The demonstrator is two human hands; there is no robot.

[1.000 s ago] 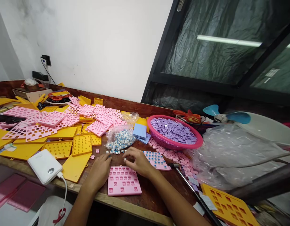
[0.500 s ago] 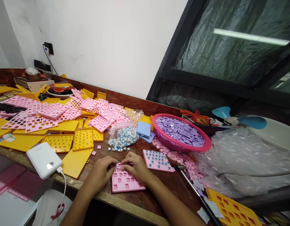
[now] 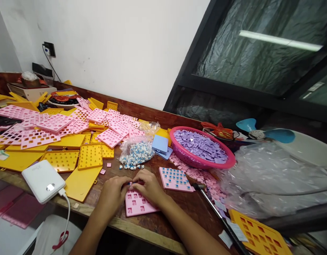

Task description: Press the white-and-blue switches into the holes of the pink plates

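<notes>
While both wrists rest on counter (image 3: 163, 223), my left hand (image 3: 114, 189) and right hand (image 3: 148, 186) pinch small piece, fingers curled narrow, at far edge of pink tray (image 3: 138, 205); bag of switches (image 3: 134, 154) just beyond.

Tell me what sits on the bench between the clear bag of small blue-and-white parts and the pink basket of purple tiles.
In the head view, two light blue flat blocks, stacked, lie between the bag and the basket.

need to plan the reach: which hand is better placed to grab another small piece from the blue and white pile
Probably the right hand: both hands rest on the pink tray's far edge, but its fingers lie directly below the blue and white pile. The left hand sits further aside.
</notes>
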